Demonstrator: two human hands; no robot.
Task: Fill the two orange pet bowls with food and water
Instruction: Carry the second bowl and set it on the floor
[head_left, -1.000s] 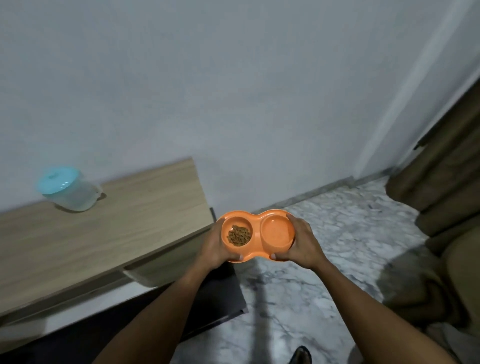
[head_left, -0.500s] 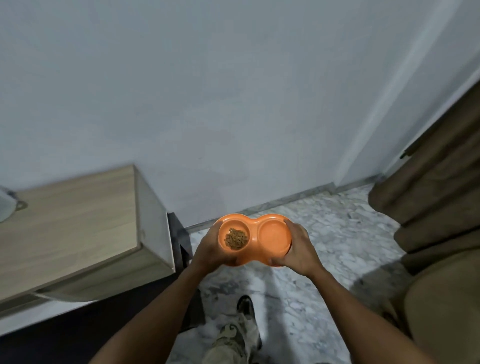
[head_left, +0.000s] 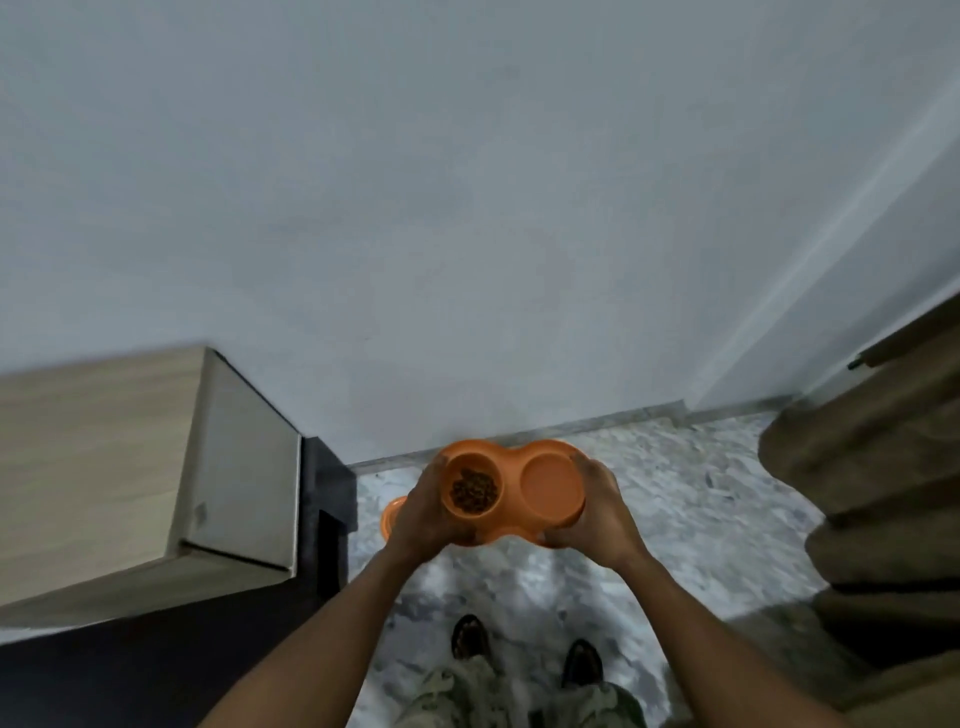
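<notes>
I hold an orange double pet bowl (head_left: 511, 462) level in front of me, above the marble floor. Brown kibble (head_left: 471, 490) lies in its left cup; the right cup (head_left: 551, 486) looks smooth and orange, and I cannot tell whether it holds water. My left hand (head_left: 423, 512) grips the bowl's left end and my right hand (head_left: 597, 512) grips its right end. A second orange bowl (head_left: 390, 517) peeks out on the floor behind my left hand, mostly hidden.
A light wooden cabinet (head_left: 130, 467) juts out at the left, with a dark unit (head_left: 324, 499) beside it. The grey wall stands straight ahead. Brown curtains (head_left: 878, 493) hang at the right. My two shoes (head_left: 524, 654) stand on the marble floor (head_left: 701, 519) below.
The view has swung right and down: the cabinet slid left, the lidded jar left the frame. The bowl stays gripped in both hands; another orange bowl and both shoes have come into view.
</notes>
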